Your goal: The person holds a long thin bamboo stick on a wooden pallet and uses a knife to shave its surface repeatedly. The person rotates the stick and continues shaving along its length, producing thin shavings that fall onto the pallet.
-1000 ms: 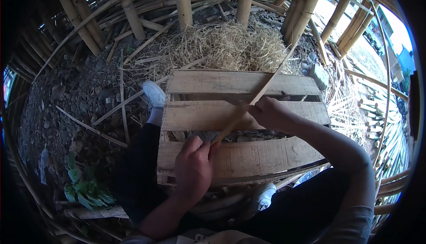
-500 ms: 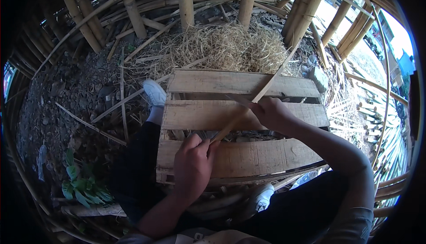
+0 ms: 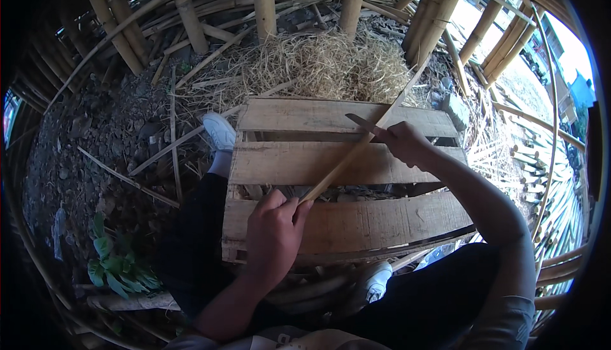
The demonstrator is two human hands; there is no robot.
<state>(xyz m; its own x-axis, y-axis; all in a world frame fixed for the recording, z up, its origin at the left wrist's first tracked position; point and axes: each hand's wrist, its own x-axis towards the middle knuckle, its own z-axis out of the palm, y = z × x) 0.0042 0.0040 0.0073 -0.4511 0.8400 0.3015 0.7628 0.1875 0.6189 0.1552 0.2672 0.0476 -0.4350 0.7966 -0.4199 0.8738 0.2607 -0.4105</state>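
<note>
A long, pale bamboo strip (image 3: 340,166) slants over a low slatted wooden table (image 3: 280,162), its far end reaching past the back edge. My left hand (image 3: 273,232) is closed around the strip's near end, above the front slat. In my right hand (image 3: 407,144) is a knife (image 3: 361,121), its blade pointing left and lying across the strip near the table's back slat. The knife's handle is mostly hidden by my fingers.
Behind the table lies a heap of dry shavings (image 3: 331,63) before upright bamboo posts (image 3: 264,3). Loose strips (image 3: 127,178) lie on the dirt at left, near a leafy plant (image 3: 114,261). Many cut bamboo poles (image 3: 560,203) are stacked at right. A white shoe (image 3: 218,131) stands beside the table.
My right hand and the knife have slid up along the strip, away from me. My left hand keeps its grip, almost in place.
</note>
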